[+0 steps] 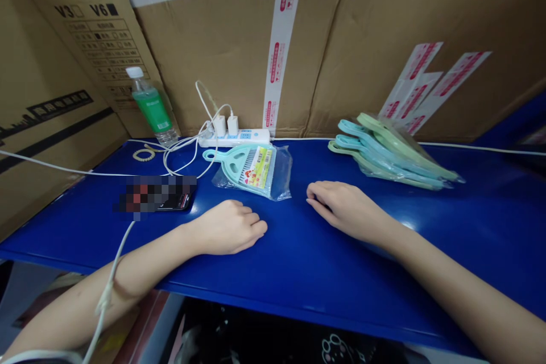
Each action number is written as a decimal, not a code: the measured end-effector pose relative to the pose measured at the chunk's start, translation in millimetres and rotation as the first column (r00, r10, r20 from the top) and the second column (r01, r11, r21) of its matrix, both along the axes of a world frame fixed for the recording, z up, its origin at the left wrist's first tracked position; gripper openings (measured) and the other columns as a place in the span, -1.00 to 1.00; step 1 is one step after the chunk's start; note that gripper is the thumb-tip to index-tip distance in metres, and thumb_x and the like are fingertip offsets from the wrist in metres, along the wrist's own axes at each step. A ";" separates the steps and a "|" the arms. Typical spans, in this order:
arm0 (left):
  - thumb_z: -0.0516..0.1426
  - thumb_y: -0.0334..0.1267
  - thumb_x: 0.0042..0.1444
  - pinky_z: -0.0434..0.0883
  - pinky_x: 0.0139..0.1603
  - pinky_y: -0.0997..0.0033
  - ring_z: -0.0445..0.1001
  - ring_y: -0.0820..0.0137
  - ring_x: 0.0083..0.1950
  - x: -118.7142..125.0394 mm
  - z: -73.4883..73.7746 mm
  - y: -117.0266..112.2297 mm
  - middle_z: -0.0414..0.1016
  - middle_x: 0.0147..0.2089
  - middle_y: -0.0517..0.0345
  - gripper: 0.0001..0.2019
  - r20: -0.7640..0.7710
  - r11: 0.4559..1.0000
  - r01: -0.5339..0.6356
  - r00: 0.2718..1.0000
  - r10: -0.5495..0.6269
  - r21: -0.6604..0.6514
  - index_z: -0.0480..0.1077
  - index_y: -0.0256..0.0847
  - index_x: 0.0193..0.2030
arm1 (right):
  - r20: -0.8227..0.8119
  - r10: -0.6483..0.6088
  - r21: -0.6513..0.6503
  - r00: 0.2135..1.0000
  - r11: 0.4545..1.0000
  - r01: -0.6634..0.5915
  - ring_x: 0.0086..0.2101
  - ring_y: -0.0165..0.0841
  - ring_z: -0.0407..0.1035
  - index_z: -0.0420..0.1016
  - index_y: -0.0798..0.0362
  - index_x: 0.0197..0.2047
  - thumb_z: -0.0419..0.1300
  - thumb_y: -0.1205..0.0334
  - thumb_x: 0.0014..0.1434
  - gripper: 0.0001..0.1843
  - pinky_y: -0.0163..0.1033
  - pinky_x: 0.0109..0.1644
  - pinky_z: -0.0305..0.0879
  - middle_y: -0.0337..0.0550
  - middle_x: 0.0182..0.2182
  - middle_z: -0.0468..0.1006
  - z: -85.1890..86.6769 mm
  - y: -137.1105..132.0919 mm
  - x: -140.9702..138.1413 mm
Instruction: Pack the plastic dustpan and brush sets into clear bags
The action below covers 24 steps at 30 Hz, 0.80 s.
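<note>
My left hand (pixel 230 228) rests on the blue tabletop (pixel 281 273), its fingers curled into a loose fist with nothing visible in them. My right hand (pixel 343 207) lies on the same surface further right, fingers folded in and thumb alongside, also holding nothing that shows. Just beyond and between the hands is a small teal dustpan (pixel 234 165) with a brush and a printed label, in a clear plastic bag. Behind my right hand lies a pile of bagged dustpans (pixel 390 153), light green and light blue, handles pointing left. Neither hand touches them.
A phone (pixel 177 200), partly pixelated, lies beyond my left forearm with a white cable running past. Behind it are a green-labelled bottle (pixel 154 109), a coiled ring (pixel 144 154) and a white power strip (pixel 251 137) with chargers. Cardboard (pixel 222 40) walls the back and left.
</note>
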<state>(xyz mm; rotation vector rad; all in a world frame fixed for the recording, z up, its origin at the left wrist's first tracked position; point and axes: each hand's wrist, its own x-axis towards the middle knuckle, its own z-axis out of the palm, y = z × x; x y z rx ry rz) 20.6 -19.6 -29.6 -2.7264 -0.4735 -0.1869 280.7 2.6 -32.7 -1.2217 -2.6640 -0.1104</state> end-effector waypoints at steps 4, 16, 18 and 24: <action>0.02 -0.34 0.23 0.19 -0.51 0.37 0.32 0.43 -0.53 -0.1 0.6 -0.2 0.35 -0.54 0.26 -0.81 -0.012 1.000 -0.003 1.000 0.003 -0.008 0.23 -0.21 -0.43 | 0.015 -0.006 0.001 1.000 1.000 0.006 -0.46 -0.33 0.36 0.24 -0.01 -0.42 -0.10 0.33 0.27 -0.77 -0.26 -0.36 0.20 -0.15 -0.47 0.49 0.2 -0.5 -0.8; 0.01 -0.34 0.23 0.17 -0.51 0.37 0.31 0.43 -0.54 0.0 -1.4 1.5 0.35 -0.54 0.26 -0.81 0.007 1.000 0.012 1.000 -0.012 -0.001 0.24 -0.21 -0.43 | 0.127 -0.034 0.040 0.991 0.999 0.029 -0.51 -0.32 0.38 0.24 -0.01 -0.46 -0.14 0.26 0.34 -0.67 -0.25 -0.40 0.14 -0.19 -0.56 0.47 1.7 -0.8 -3.0; 0.02 -0.34 0.23 0.16 -0.51 0.37 0.31 0.43 -0.54 0.1 -1.4 1.9 0.35 -0.54 0.26 -0.81 0.003 1.000 0.009 1.000 -0.009 -0.005 0.24 -0.21 -0.43 | 0.136 -0.029 0.037 0.990 0.999 0.024 -0.50 -0.31 0.40 0.25 -0.01 -0.47 -0.12 0.24 0.34 -0.67 -0.25 -0.40 0.14 -0.20 -0.55 0.48 2.4 -1.2 -3.6; 0.01 -0.33 0.24 0.17 -0.50 0.37 0.32 0.43 -0.54 -0.1 -0.1 1.4 0.36 -0.54 0.25 -0.81 -0.004 1.000 0.015 1.000 -0.015 -0.011 0.24 -0.21 -0.43 | 0.125 -0.035 -0.008 0.992 0.999 0.037 -0.44 -0.29 0.44 0.24 -0.01 -0.52 -0.08 0.22 0.34 -0.63 -0.24 -0.38 0.16 -0.19 -0.52 0.53 4.8 -3.1 -7.1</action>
